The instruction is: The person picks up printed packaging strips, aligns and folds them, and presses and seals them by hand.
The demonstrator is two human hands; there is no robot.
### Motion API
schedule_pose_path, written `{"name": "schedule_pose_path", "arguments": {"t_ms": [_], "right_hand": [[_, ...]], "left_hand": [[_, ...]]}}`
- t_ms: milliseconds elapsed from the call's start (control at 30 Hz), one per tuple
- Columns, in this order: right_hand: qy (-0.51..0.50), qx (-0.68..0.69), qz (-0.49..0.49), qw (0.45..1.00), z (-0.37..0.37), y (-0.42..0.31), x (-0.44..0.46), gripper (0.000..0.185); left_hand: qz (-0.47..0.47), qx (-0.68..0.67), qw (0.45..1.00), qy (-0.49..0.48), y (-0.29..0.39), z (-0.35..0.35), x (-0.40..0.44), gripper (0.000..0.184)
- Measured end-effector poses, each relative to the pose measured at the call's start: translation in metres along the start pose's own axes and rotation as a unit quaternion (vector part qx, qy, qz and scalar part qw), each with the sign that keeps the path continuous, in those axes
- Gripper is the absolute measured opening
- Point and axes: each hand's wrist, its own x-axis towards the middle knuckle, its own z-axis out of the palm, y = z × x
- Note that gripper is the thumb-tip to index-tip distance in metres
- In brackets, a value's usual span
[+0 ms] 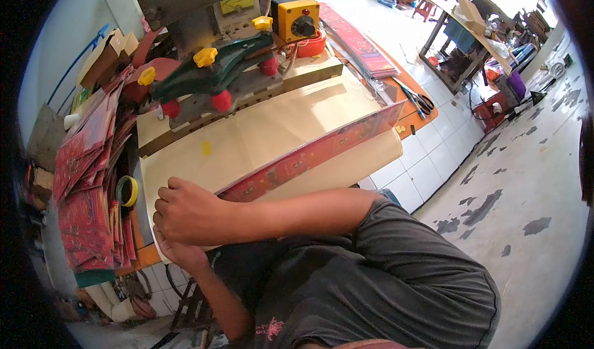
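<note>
My right hand [189, 211] is closed in a fist, with its forearm stretched across in front of me. It sits at the left part of a cream sheet [272, 123] covering the work surface. Just below it, my left hand [179, 250] is curled and partly hidden behind the right one. Whatever the fingers hold is out of sight. A long red printed strip with a clear edge [309, 157] lies slanted over the sheet, its left end next to my right wrist. A small yellow mark [206, 148] shows on the cream sheet.
Behind the sheet stands a machine with a dark green clamp [216, 70], yellow knobs and a yellow control box [298, 20]. Red printed pieces [86, 182] are piled at left beside a tape roll [127, 191]. Scissors [424, 104] and red sheets [359, 46] lie at right.
</note>
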Motion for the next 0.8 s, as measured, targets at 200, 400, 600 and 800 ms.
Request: {"name": "schedule_pose_path", "arguments": {"t_ms": [200,400,600,800], "right_hand": [[0.019,0.009,0.009,1.000,0.013,-0.004,0.002,0.015],[0.008,-0.006,0.023,1.000,0.014,-0.007,0.005,0.016],[0.015,-0.003,0.032,0.999,0.015,-0.005,0.004,0.017],[0.024,0.092,0.072,0.993,0.027,-0.006,-0.002,0.019]], "left_hand": [[-0.016,-0.092,0.995,0.024,0.001,0.007,-0.002,0.023],[0.026,-0.047,0.998,-0.027,-0.024,-0.011,0.004,0.034],[0.048,0.014,0.999,0.002,-0.030,-0.016,0.006,0.033],[0.066,0.025,0.997,0.023,-0.033,-0.019,0.003,0.031]]}}
